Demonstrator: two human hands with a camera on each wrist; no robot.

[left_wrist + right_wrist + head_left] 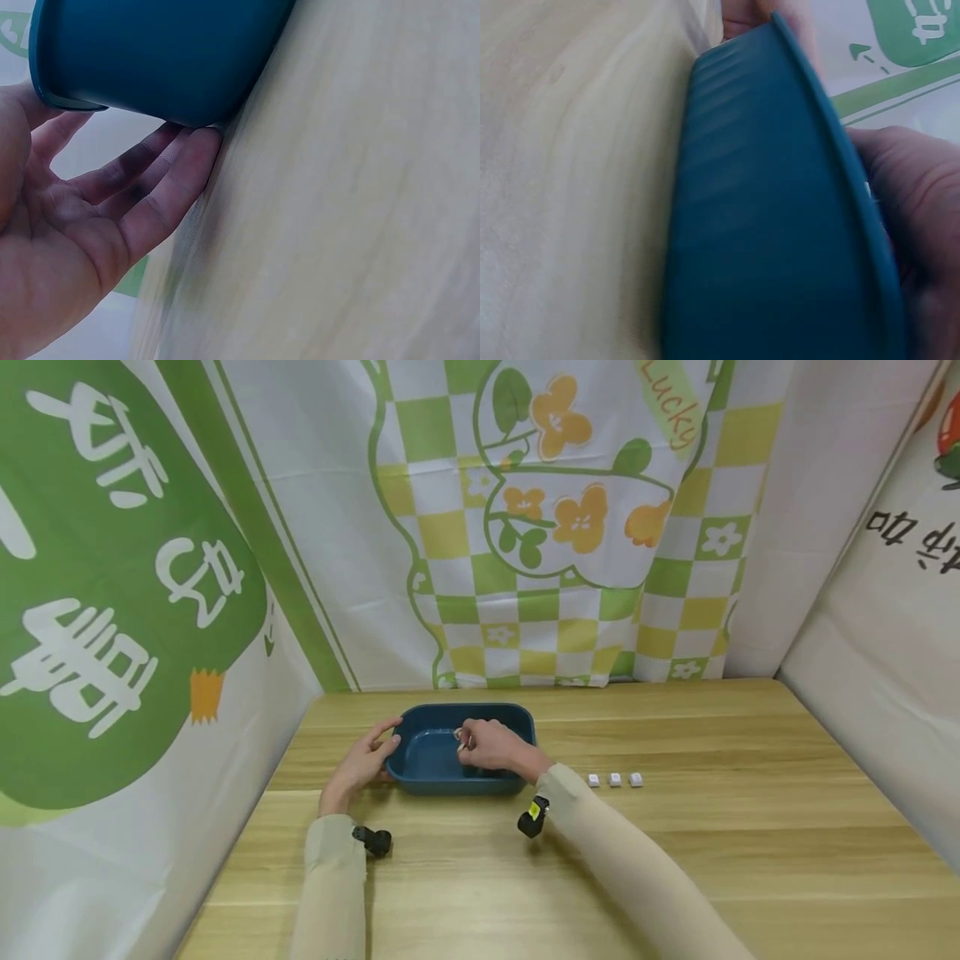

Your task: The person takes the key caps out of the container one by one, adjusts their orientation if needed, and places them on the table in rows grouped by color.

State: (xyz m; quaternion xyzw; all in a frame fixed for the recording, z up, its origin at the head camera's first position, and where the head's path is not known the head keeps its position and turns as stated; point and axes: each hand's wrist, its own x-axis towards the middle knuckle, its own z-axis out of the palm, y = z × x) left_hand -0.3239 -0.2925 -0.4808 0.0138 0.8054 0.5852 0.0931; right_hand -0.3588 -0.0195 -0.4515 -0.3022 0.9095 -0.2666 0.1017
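Our left hand (363, 763) grips the tub (429, 787) at its left end; our right hand (491, 745) pinches a small tan piece (458, 734) over its interior. We could drop it if we loosen; a low right sleeve (618, 839) could knock the white cubes (615, 780) right of the tub.
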